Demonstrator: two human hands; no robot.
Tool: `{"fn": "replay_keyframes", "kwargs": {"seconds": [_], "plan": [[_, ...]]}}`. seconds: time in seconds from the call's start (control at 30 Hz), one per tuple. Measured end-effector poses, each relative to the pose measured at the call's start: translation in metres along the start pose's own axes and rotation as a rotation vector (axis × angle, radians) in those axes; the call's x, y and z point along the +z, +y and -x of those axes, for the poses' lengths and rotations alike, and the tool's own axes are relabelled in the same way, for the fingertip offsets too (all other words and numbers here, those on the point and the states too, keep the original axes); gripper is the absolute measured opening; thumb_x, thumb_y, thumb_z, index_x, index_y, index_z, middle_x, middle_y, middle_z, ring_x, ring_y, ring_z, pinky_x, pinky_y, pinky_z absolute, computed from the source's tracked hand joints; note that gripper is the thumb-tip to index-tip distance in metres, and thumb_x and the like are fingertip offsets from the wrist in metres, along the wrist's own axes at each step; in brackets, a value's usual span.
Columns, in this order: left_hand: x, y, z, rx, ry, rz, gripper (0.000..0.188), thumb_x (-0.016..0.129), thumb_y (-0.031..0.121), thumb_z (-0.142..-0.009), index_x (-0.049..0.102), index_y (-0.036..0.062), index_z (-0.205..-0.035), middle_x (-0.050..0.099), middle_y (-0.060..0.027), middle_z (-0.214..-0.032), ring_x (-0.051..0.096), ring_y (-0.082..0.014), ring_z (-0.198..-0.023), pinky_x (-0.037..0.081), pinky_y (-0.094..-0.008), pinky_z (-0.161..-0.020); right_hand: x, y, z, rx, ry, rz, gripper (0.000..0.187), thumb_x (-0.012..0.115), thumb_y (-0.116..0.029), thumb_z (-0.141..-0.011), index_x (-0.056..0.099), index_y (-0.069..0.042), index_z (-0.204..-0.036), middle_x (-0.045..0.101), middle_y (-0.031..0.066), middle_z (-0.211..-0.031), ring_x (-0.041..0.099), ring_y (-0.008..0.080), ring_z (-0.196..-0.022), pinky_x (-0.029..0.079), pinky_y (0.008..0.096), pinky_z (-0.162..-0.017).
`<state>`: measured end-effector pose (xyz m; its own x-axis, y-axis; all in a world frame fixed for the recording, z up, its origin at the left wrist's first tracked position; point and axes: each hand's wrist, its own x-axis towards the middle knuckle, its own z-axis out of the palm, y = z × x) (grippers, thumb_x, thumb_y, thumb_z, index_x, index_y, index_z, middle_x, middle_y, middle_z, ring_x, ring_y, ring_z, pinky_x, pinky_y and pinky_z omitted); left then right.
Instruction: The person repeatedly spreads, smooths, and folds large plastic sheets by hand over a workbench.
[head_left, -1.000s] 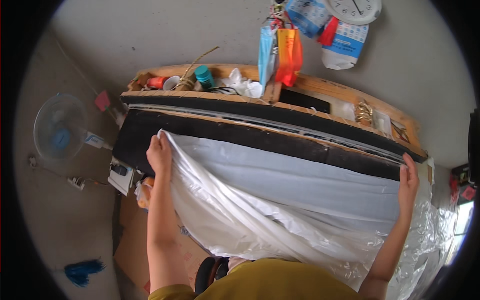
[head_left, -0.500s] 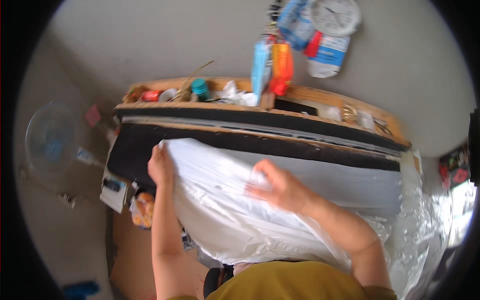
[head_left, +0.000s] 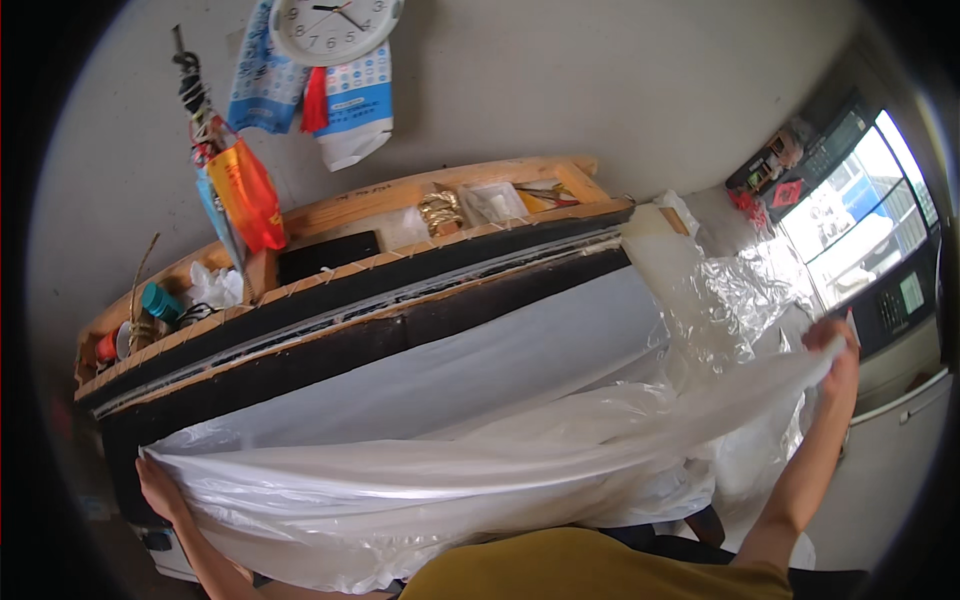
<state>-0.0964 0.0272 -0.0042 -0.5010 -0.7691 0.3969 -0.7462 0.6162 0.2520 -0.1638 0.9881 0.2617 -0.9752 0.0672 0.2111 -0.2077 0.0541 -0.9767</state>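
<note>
A thin white plastic sheet (head_left: 430, 485) is stretched between my two hands, its upper edge sagging in the middle. My left hand (head_left: 163, 490) pinches one corner at the left end of the black surface (head_left: 290, 375). At the far right my right hand (head_left: 838, 350) is raised, closed round the bunched other end. Under the sheet's upper edge lies a smooth grey sheet (head_left: 480, 350) on the black surface. Folds of white plastic hang down toward my body.
Behind runs a wooden trough (head_left: 350, 205) holding a teal-capped container (head_left: 160, 302), gold cord (head_left: 440, 212) and white plastic scraps. Crumpled clear plastic (head_left: 745, 290) lies at the right, near a window (head_left: 850, 220). A clock (head_left: 335, 25) and hanging packets are on the wall.
My view has turned to the right. My right hand has gone from an open, blurred pose over the sheet to gripping its far right end. The sheet is now spread wide; my left hand keeps its corner.
</note>
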Motion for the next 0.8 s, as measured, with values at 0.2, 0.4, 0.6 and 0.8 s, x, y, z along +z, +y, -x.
{"fn": "replay_keyframes", "kwargs": {"seconds": [0.2,0.4,0.6,0.8], "plan": [[-0.022,0.034,0.005,-0.093,-0.138,-0.099,0.046,0.037,0.037,-0.093,0.049,0.0046,-0.123,0.057,-0.0201,-0.112,0.053,-0.0377,-0.105,0.042,-0.0409,-0.085,0.079,0.018,-0.144,-0.819,0.996,1.676,0.022,0.064,-0.013,-0.075,0.055,-0.002,-0.092,0.056,0.0123,-0.089,0.054,0.0311,-0.081,0.042,0.0388,-0.073],[-0.003,0.016,0.004,-0.045,-0.084,-0.090,0.047,0.038,0.039,-0.092,0.049,0.0048,-0.123,0.056,-0.0189,-0.115,0.052,-0.0369,-0.106,0.042,-0.0391,-0.087,0.178,0.180,-0.067,-0.580,-0.132,1.405,0.021,0.058,-0.019,-0.077,0.054,-0.004,-0.090,0.056,0.0128,-0.087,0.053,0.0320,-0.083,0.040,0.0437,-0.073],[-0.013,0.018,-0.002,-0.019,-0.127,-0.144,0.048,0.037,0.039,-0.093,0.049,0.0041,-0.123,0.055,-0.0191,-0.116,0.051,-0.0358,-0.109,0.041,-0.0376,-0.088,0.178,0.202,-0.040,-0.330,0.081,1.392,0.038,0.051,-0.017,-0.084,0.045,0.001,-0.116,0.038,0.0205,-0.130,0.039,0.0361,-0.117,0.027,0.0513,-0.099],[-0.008,-0.030,-0.005,0.046,-0.130,0.023,0.042,0.041,0.028,-0.094,0.047,-0.0025,-0.123,0.054,-0.0214,-0.118,0.054,-0.0336,-0.105,0.042,-0.0349,-0.089,0.205,0.218,-0.063,-0.270,-0.139,1.384,0.042,0.051,-0.019,-0.085,0.044,0.000,-0.122,0.043,0.0157,-0.130,0.039,0.0301,-0.121,0.022,0.0530,-0.103]]}}
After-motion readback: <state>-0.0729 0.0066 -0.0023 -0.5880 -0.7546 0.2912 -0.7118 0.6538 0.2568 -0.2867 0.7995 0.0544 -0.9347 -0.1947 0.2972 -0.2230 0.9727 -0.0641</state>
